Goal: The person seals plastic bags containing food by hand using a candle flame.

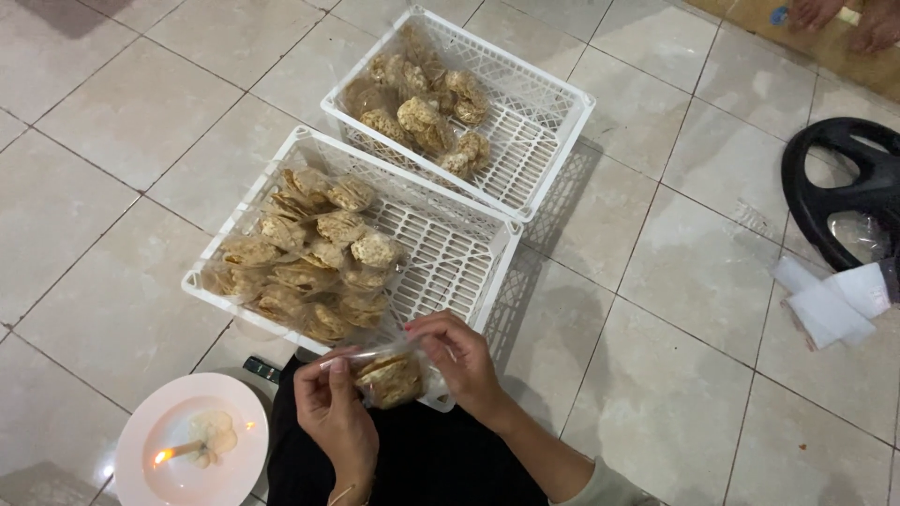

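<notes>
Both hands hold a small clear plastic bag of brown crackers (390, 378) over my lap, just in front of the near white crate (487, 245). My left hand (335, 412) pinches the bag's open top at its left end. My right hand (458, 361) grips the top at its right end. The near crate holds several filled cracker bags (309, 253) heaped on its left side. A second white crate (553, 103) behind it holds more cracker bags (422, 108).
A pink plate (150, 450) with a small lit candle (178, 453) sits on the tiled floor at my lower left. A black ring-shaped object (844, 187) and white folded papers (830, 300) lie at the right. Another person's feet (844, 14) show at the top right.
</notes>
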